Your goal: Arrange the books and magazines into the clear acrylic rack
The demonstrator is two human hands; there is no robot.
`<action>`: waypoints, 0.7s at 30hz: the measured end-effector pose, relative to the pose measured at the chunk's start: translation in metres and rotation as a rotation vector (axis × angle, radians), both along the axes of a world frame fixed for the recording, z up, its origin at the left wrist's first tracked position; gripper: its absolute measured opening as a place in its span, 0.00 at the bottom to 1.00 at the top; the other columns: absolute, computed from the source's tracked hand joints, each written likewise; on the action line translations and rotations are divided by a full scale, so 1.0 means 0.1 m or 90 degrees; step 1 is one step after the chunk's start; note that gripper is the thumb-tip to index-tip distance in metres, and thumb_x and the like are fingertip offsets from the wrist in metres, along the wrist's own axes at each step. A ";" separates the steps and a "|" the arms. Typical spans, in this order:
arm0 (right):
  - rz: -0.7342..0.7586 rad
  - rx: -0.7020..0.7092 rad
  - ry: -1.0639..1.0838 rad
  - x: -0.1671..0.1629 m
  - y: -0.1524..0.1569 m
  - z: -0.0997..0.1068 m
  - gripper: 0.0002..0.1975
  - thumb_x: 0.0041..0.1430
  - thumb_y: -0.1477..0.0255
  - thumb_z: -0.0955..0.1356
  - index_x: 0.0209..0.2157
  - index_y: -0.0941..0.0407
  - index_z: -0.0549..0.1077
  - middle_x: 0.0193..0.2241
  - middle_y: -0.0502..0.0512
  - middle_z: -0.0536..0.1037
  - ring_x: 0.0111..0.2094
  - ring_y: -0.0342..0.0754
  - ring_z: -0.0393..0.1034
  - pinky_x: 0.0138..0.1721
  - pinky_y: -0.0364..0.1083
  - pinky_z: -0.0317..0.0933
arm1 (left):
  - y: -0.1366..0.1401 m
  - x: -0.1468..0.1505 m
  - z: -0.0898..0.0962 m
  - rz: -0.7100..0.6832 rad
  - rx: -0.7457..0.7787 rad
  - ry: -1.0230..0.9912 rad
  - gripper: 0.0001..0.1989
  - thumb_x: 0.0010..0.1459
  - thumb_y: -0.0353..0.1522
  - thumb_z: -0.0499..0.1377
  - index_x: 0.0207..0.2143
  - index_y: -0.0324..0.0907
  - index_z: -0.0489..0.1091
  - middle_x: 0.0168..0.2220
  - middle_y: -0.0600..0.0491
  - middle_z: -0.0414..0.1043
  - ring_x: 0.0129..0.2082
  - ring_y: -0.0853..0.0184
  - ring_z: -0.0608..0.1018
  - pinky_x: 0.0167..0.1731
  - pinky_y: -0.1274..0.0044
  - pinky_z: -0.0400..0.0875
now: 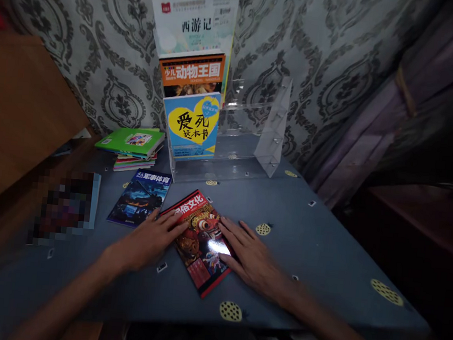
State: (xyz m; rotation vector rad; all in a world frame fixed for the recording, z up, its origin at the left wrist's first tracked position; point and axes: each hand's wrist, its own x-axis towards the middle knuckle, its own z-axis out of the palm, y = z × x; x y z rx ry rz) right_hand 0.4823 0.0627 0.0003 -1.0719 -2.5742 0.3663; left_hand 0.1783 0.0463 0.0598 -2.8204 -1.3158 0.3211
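Overall, observed a blue-grey table (305, 225); noted at far centre a clear rack (273, 134) bearing three upright books (199, 76). Found a red-bordered book (199, 242) lying nearer, between left hand (149, 243) and right hand (253, 258); recorded both with fingers (238, 235) outstretched, unclenched, on its cover.

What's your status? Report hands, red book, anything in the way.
Left hand, right hand on red book, opposite sides. Book flat on table, only hands over it. Dark blue book close by left hand.

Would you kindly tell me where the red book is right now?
The red book lies just below centre in the head view, on the table, between the left hand and the right hand.
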 end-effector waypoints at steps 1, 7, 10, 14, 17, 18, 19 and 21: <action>0.002 -0.002 0.003 0.00 0.00 -0.01 0.31 0.70 0.59 0.60 0.70 0.53 0.51 0.69 0.61 0.57 0.68 0.56 0.53 0.68 0.63 0.48 | 0.02 0.05 0.00 -0.004 0.017 0.017 0.38 0.59 0.20 0.51 0.70 0.49 0.47 0.69 0.44 0.55 0.69 0.56 0.59 0.65 0.56 0.52; -0.005 -0.032 0.044 0.02 -0.04 0.02 0.31 0.69 0.56 0.60 0.68 0.54 0.57 0.69 0.61 0.58 0.67 0.57 0.55 0.67 0.61 0.52 | 0.13 0.26 -0.07 -0.079 0.109 0.028 0.31 0.64 0.25 0.52 0.67 0.50 0.54 0.67 0.41 0.59 0.63 0.51 0.68 0.59 0.56 0.62; -0.017 -0.084 0.091 0.02 -0.05 0.08 0.29 0.70 0.55 0.60 0.66 0.52 0.62 0.68 0.59 0.59 0.67 0.56 0.56 0.66 0.61 0.53 | 0.12 0.22 -0.09 -0.107 0.128 0.014 0.32 0.64 0.26 0.53 0.68 0.51 0.52 0.66 0.41 0.60 0.63 0.53 0.68 0.58 0.59 0.64; -0.014 -0.199 0.245 0.07 0.01 0.17 0.29 0.69 0.50 0.57 0.56 0.52 0.74 0.63 0.60 0.69 0.64 0.56 0.62 0.65 0.62 0.54 | 0.09 0.17 -0.05 -0.110 0.111 0.003 0.32 0.65 0.27 0.53 0.69 0.50 0.51 0.65 0.42 0.62 0.63 0.57 0.68 0.59 0.63 0.64; -0.035 -0.341 0.416 0.17 0.10 0.24 0.35 0.68 0.45 0.52 0.50 0.54 0.78 0.56 0.60 0.76 0.60 0.58 0.68 0.63 0.62 0.57 | 0.07 0.18 0.04 -0.059 0.083 -0.101 0.27 0.65 0.26 0.52 0.65 0.49 0.59 0.62 0.46 0.68 0.60 0.61 0.71 0.58 0.68 0.66; -0.041 -0.396 0.475 0.21 0.13 0.28 0.39 0.67 0.44 0.49 0.50 0.54 0.78 0.54 0.61 0.78 0.58 0.59 0.69 0.61 0.63 0.58 | 0.06 0.19 0.09 -0.031 0.082 -0.165 0.24 0.66 0.27 0.51 0.63 0.48 0.61 0.60 0.46 0.71 0.58 0.62 0.73 0.56 0.70 0.67; -0.043 -0.443 0.532 0.23 0.17 0.31 0.43 0.66 0.43 0.45 0.50 0.55 0.77 0.53 0.63 0.79 0.57 0.60 0.71 0.60 0.63 0.60 | 0.05 0.21 0.14 -0.001 0.083 -0.237 0.22 0.67 0.27 0.50 0.62 0.47 0.64 0.57 0.47 0.73 0.55 0.63 0.75 0.53 0.72 0.69; -0.044 -0.482 0.619 0.25 0.23 0.39 0.49 0.62 0.41 0.40 0.51 0.56 0.76 0.50 0.65 0.80 0.56 0.60 0.72 0.58 0.63 0.62 | 0.02 0.28 0.25 0.058 0.073 -0.381 0.18 0.68 0.30 0.49 0.57 0.46 0.68 0.50 0.49 0.78 0.48 0.65 0.79 0.46 0.76 0.72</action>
